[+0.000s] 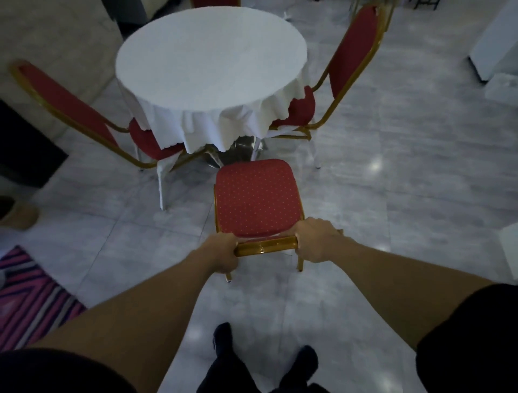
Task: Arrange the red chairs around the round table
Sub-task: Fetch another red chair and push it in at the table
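Observation:
A round table (210,53) under a white cloth stands ahead of me. Just in front of it is a red chair (256,196) with a gold frame, its seat facing the table and its front edge near the table's metal base. My left hand (222,252) and my right hand (319,241) both grip the gold top rail of this chair's back. A second red chair (73,103) is tucked in on the table's left, a third red chair (353,53) on its right. The back of another red chair (214,2) peeks out at the far side.
A striped pink rug (30,297) lies on the grey tiled floor at the lower left. A dark cabinet (25,151) sits at the left edge, white furniture (496,47) at the right. My feet in dark socks (224,339) stand behind the chair.

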